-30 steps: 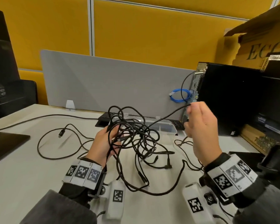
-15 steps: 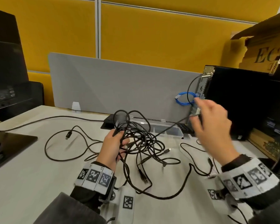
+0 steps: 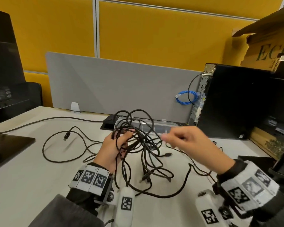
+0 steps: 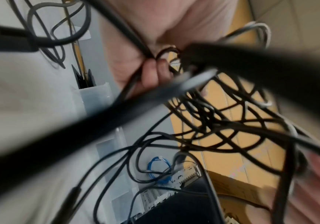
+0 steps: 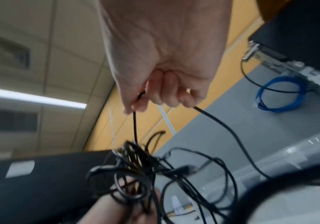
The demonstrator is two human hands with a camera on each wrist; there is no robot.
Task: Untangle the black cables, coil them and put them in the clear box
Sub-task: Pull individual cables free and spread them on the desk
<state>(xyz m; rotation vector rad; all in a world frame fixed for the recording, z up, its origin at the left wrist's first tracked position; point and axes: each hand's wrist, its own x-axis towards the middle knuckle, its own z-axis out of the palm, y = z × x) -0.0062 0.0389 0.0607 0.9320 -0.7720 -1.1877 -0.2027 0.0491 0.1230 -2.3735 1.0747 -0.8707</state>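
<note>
A tangle of black cables point(image 3: 138, 141) hangs above the white desk, loops trailing down onto it. My left hand point(image 3: 115, 146) grips the tangle from the left, fingers curled round several strands point(image 4: 151, 71). My right hand point(image 3: 184, 138) is just right of the tangle and pinches one black strand point(image 5: 135, 125) that runs into the bundle point(image 5: 134, 168). The clear box point(image 3: 154, 126) lies behind the tangle near the grey divider, partly hidden by cables. One more black cable point(image 3: 59, 145) lies loose on the desk at the left.
A black computer tower point(image 3: 236, 104) stands at the right with a blue cable point(image 3: 185, 99) at its back. A cardboard box point(image 3: 269, 46) sits above it. A black monitor base point(image 3: 10, 145) lies at the left. A grey divider point(image 3: 113, 86) backs the desk.
My right hand has come down and left from beside the tower to the tangle, still holding its strand. The left hand keeps its hold on the bundle.
</note>
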